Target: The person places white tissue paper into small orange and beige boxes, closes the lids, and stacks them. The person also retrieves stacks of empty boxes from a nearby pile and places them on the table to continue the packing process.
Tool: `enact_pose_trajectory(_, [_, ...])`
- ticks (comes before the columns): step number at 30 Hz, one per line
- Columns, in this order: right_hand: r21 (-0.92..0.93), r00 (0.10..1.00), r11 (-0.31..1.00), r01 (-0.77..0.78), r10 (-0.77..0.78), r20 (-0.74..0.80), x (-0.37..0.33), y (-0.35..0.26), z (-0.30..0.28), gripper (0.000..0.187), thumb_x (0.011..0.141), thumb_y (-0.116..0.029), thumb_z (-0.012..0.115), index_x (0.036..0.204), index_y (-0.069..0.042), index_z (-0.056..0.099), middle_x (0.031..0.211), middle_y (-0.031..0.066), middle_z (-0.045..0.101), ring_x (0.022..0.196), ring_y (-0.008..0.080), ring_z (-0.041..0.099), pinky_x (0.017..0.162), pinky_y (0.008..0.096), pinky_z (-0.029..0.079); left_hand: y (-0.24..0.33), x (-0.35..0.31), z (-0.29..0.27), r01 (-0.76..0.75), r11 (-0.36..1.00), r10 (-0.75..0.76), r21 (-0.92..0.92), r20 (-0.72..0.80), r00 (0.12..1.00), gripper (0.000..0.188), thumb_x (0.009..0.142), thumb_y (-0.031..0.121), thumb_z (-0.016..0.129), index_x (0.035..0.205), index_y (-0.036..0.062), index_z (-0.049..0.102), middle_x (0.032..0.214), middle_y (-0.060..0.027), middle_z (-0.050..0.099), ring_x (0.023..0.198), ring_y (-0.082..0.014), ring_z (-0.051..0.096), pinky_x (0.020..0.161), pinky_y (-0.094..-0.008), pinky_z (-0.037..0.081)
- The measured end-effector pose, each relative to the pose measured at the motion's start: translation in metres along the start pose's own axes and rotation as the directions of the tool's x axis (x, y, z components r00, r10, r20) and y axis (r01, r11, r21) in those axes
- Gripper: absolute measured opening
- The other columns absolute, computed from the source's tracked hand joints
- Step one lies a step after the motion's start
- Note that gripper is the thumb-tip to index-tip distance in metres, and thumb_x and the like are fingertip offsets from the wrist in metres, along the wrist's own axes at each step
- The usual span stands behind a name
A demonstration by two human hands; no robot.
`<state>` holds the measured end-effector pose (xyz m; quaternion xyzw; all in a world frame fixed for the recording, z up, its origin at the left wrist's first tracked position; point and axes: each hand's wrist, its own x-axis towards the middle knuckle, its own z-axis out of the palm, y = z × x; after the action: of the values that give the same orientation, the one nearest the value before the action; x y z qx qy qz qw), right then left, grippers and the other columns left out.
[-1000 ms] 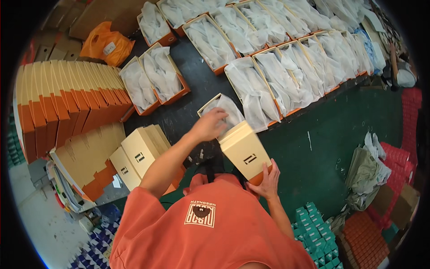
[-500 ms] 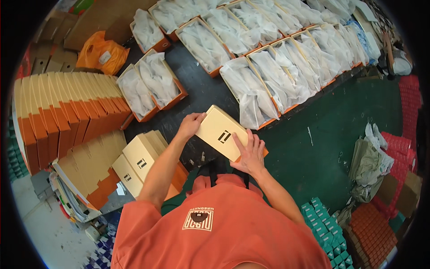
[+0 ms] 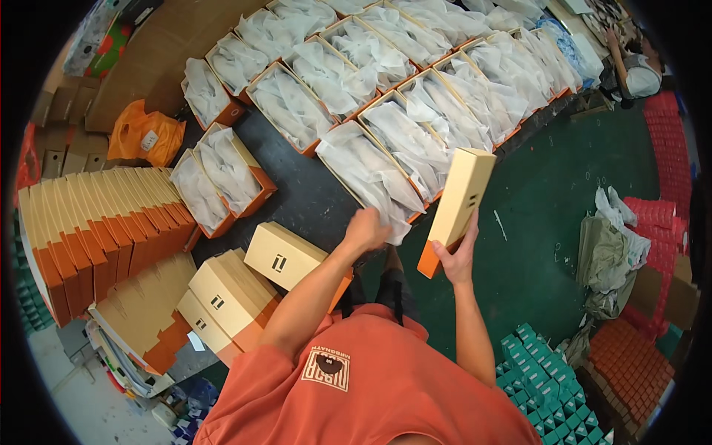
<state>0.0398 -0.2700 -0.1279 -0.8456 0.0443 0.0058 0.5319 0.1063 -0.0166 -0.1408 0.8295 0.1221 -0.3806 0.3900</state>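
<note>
My right hand [image 3: 459, 256] grips a long, narrow cream cardboard box [image 3: 461, 189] with an orange lower end and a small dark mark. It is tilted upright, and I cannot tell if it is a whole box or only a lid. My left hand [image 3: 368, 231], fingers curled and a little blurred, is at the white tissue paper [image 3: 397, 226] hanging over the near end of the closest open shoebox [image 3: 348, 189]. A closed shoebox [image 3: 278, 256], cream on top and orange below, rests on the table just left of my left forearm.
Rows of open shoeboxes with tissue-wrapped contents [image 3: 415, 111] cover the far table. More closed shoeboxes [image 3: 219, 297] stand at left, beside a row of nested cardboard boxes [image 3: 104, 222]. An orange plastic bag [image 3: 148, 137] lies behind. Teal boxes [image 3: 545, 386] are piled lower right; another person [image 3: 639, 74] is far right.
The closed shoebox that both hands held is down on the table at left. My right hand has moved right and up with a cream-and-orange box; my left hand has moved to the tissue paper.
</note>
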Motion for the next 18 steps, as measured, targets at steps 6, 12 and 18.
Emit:
enact_pose_trajectory(6, [-0.237,0.966,0.949,0.208,-0.161,0.203,-0.014,0.017,0.011,0.129,0.064,-0.038,0.096,0.167,-0.013,0.022,0.160,0.0321,0.027,0.143,0.0534,0.036,0.116,0.0609,0.037,-0.002,0.021,-0.072,-0.382,0.662,0.660,0.645,-0.259,0.706,0.070,0.079,0.025,0.083,0.145,0.0156,0.061,0.156,-0.0203,0.045,0.138,-0.0446,0.046,0.119,-0.0558,0.035])
enact_pose_trajectory(12, [-0.507,0.928,0.789,0.347,-0.209,0.309,-0.048,0.027,0.008,0.120,0.064,-0.044,0.095,0.163,-0.021,0.032,0.160,0.0305,0.028,0.139,0.0511,0.039,0.109,0.0650,0.039,-0.030,0.021,-0.039,-0.330,0.864,0.443,0.381,-0.259,0.859,0.073,0.080,0.024,0.079,0.148,0.0126,0.055,0.156,-0.0223,0.042,0.135,-0.0464,0.052,0.116,-0.0506,0.042])
enact_pose_trajectory(18, [-0.569,0.886,0.706,0.423,-0.190,0.423,-0.048,0.030,-0.040,0.113,0.063,-0.043,0.094,0.160,-0.024,0.039,0.161,0.0278,0.032,0.142,0.0491,0.039,0.113,0.0643,0.036,-0.033,-0.002,-0.092,-0.387,0.897,0.422,0.211,-0.668,0.613,0.029,0.088,0.021,0.074,0.109,0.0023,0.069,0.112,-0.0163,0.068,0.108,-0.0401,0.066,0.096,-0.0501,0.055])
